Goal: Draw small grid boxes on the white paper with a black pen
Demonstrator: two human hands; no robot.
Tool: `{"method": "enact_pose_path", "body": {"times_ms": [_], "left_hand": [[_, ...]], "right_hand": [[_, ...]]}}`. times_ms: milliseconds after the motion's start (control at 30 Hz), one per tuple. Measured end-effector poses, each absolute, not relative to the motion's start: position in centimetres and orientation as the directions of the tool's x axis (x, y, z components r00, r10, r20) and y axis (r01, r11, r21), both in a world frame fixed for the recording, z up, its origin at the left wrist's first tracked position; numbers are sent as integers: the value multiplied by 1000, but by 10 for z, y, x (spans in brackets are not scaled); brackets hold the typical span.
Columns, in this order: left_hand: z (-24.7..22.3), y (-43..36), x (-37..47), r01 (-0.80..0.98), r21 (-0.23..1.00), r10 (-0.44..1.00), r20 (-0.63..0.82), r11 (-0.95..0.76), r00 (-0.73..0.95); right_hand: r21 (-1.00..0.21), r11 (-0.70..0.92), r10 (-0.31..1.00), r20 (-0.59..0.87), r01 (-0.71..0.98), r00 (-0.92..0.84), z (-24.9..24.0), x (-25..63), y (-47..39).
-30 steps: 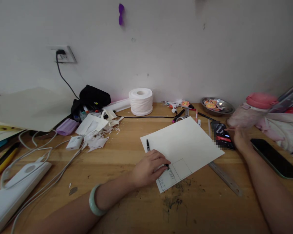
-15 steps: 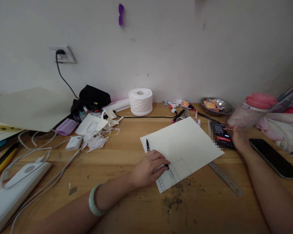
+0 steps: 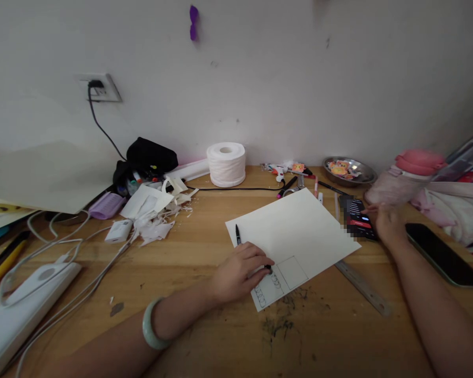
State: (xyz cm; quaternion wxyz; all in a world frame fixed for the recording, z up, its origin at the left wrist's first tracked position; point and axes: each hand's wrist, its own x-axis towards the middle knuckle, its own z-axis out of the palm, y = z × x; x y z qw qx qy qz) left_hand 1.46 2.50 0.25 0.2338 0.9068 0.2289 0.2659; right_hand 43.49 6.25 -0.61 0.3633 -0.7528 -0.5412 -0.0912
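My left hand [image 3: 242,273] lies on the lower left of a white sheet of paper [image 3: 299,226], fingers curled. Between thumb and fingertips shows a small black piece, like a pen cap [image 3: 268,266], mostly hidden. A black pen [image 3: 237,234] sticks out past the back of this hand, its lower part covered. Near the fingers, the paper bears a drawn rectangle and rows of small loops. Over on the right, my right hand [image 3: 389,226] reaches to a lit phone [image 3: 358,218], a finger stretched out over its screen. It grips nothing that I can see.
A ruler [image 3: 364,289] lies partly beneath the paper. A dark phone [image 3: 445,254] rests right of my right forearm, below a pink-lidded bottle [image 3: 405,176]. Behind are a metal bowl [image 3: 350,181] and a paper roll [image 3: 226,165]. Paper scraps [image 3: 153,215] and a power strip [image 3: 31,310] lie left.
My right hand has shifted slightly on the phone, and the list on its screen looks a little different. My left hand and the paper have stayed in place.
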Motion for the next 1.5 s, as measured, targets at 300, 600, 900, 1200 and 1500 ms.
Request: {"method": "enact_pose_path", "body": {"times_ms": [300,600,900,1200,1500], "left_hand": [[3,25,14,290,553,540,363,-781,759],[2,25,14,304,547,542,347,-780,765],[1,25,14,311,547,546,341,-777,765],[1,24,14,306,560,555,349,-770,755],[2,24,14,321,564,569,343,-761,748]], "right_hand": [[-494,-183,737,503,850,451,1,432,54],[-549,-210,695,498,809,518,0,432,53],[-534,-242,706,476,810,525,1,431,53],[-559,-267,700,447,785,557,3,428,54],[-582,-273,691,435,766,578,1,429,54]]}}
